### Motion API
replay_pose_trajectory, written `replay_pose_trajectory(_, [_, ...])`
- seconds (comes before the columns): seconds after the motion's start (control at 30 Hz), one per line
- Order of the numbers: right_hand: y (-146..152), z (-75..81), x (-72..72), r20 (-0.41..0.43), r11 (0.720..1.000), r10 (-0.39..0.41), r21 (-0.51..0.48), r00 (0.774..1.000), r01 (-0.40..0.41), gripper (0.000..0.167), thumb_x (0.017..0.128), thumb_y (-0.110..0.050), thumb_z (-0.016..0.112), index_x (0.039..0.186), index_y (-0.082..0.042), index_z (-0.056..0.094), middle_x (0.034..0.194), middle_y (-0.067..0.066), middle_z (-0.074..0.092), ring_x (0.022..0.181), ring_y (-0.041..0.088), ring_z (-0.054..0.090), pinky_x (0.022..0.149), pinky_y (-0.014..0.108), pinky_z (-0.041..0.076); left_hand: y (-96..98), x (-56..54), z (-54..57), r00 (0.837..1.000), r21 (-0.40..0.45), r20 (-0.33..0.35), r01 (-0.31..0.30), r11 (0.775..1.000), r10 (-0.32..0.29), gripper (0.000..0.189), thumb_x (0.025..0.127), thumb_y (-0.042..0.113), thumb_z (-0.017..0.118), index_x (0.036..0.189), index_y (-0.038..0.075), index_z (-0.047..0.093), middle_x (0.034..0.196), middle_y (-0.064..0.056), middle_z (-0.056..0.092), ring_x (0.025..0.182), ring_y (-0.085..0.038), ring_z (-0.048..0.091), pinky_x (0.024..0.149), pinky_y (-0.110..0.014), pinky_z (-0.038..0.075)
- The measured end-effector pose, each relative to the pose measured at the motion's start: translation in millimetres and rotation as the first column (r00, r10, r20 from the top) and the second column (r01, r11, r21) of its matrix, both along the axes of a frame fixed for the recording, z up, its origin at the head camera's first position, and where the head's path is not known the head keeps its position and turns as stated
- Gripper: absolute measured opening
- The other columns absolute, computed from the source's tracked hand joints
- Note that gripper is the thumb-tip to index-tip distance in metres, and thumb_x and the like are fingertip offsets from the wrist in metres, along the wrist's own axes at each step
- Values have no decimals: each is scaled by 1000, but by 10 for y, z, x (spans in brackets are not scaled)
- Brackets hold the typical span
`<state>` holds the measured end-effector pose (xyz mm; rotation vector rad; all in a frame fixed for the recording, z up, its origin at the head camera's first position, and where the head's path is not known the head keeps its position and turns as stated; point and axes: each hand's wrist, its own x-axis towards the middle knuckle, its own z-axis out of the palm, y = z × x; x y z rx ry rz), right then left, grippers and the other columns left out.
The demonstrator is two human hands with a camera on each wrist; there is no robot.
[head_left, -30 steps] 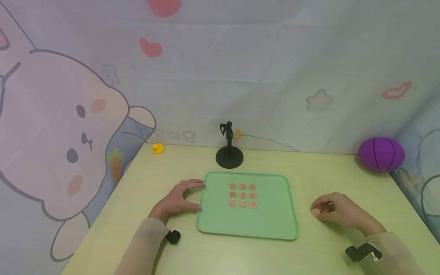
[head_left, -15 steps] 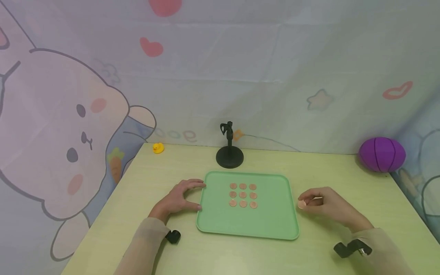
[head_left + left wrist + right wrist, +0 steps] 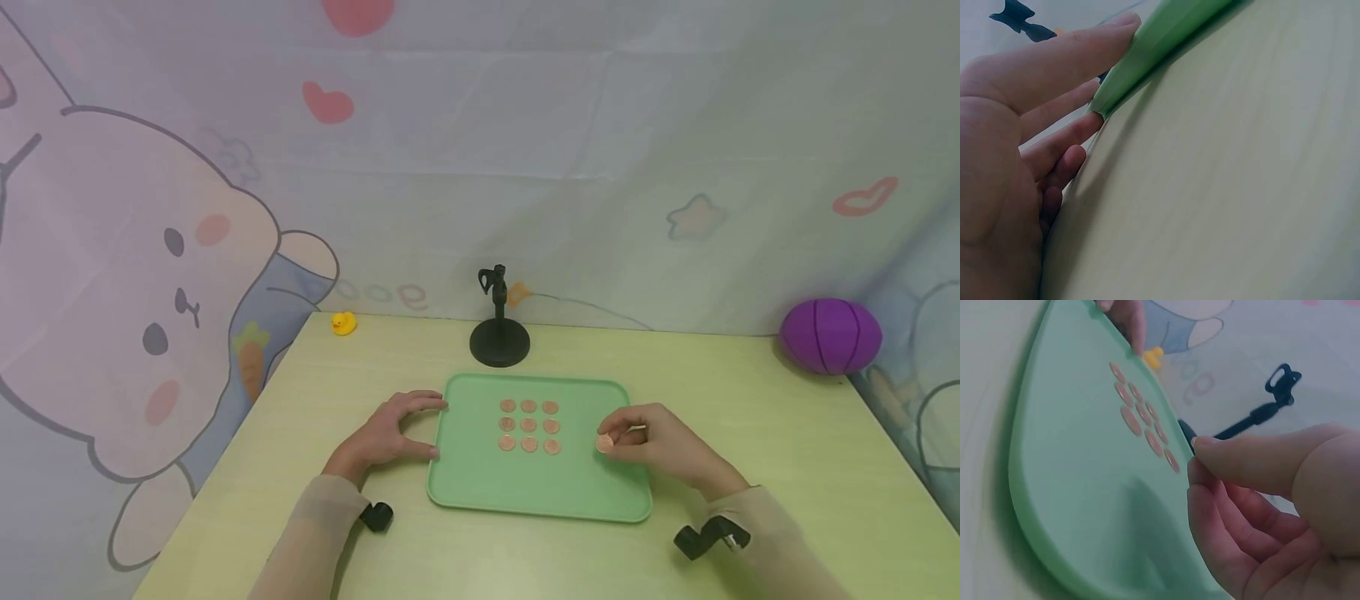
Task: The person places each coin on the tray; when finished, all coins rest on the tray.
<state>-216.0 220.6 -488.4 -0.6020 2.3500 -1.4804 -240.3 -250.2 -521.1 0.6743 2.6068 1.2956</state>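
A green tray (image 3: 480,487) lies on the table, and copper-coloured coins (image 3: 528,425) form three rows of three on it. My right hand (image 3: 660,437) pinches one more coin (image 3: 604,443) between thumb and fingers, over the right part of the tray. In the right wrist view that coin is hidden behind the thumb (image 3: 1241,456), while the hand's shadow falls on the tray. Along the tray's left rim, my left hand (image 3: 386,429) rests with thumb and fingers extended and spread. The left wrist view has its fingertips right at the green rim (image 3: 1141,56).
Behind the tray stands a small black stand (image 3: 500,342) with a round base. A yellow rubber duck (image 3: 343,323) sits at the back left corner, a purple ball (image 3: 831,337) at the back right. A printed cloth (image 3: 570,125) hangs behind the table (image 3: 405,550).
My right hand has moved left with the coin, from the table beside the tray to above the tray's right side. The left hand and the laid-out coins have stayed put.
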Motion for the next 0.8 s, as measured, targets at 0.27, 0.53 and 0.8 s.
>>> replay_pose_trajectory(0.27, [-385,26,50,-36,999,53,8,998,-53,20,91,-16,83,108,-7,77,98,11,69,79,18,72,75,26,58,-10,-9,-14,1000,-15,-27,5,1000,-5,72,76,35,95,142,23,67,155,-1,55,143,-32,42,119,-63,30])
replay_pose_trajectory(0.53, [-743,-28,68,-122,994,105,33,987,-102,14,89,-15,85,101,-12,79,93,2,72,81,13,72,78,27,61,-5,-16,-7,1000,-13,-23,6,1000,-7,72,75,35,95,141,24,67,156,0,54,146,-32,40,121,-63,27])
replay_pose_trajectory(0.8, [-993,-71,117,-191,990,137,56,972,-129,15,89,-13,85,102,-8,79,91,-1,77,81,8,73,77,26,61,-8,-24,-35,1000,6,-18,5,1000,-5,71,75,33,96,141,25,68,154,0,55,144,-31,41,120,-62,27])
